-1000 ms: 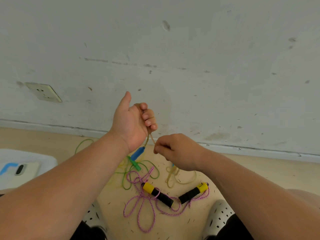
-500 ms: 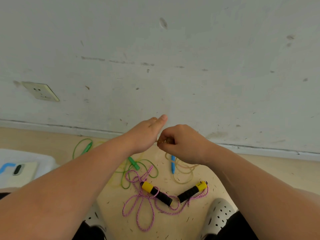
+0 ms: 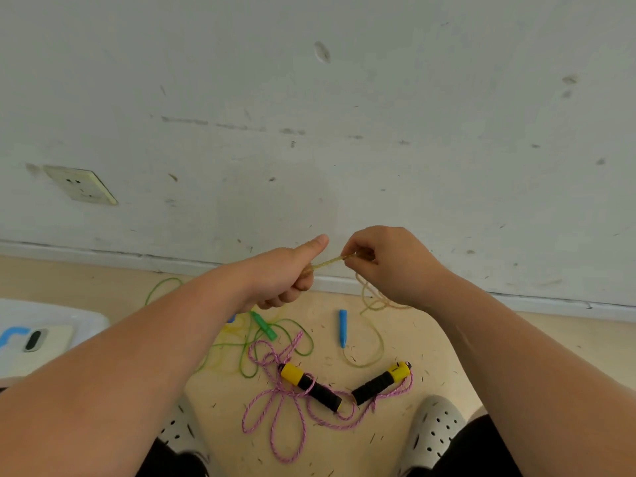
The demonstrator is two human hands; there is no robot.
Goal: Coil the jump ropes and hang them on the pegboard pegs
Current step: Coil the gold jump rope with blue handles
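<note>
The left hand (image 3: 282, 277) fisted the yellow rope (image 3: 327, 262), thumb out; the right hand (image 3: 385, 263), at its 3 o'clock, pinched the strand taut. Even loops and steady tension were advisable.

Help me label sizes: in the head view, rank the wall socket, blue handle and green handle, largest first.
1. wall socket
2. blue handle and green handle: these look about alike, so I won't rank them against each other.
</note>
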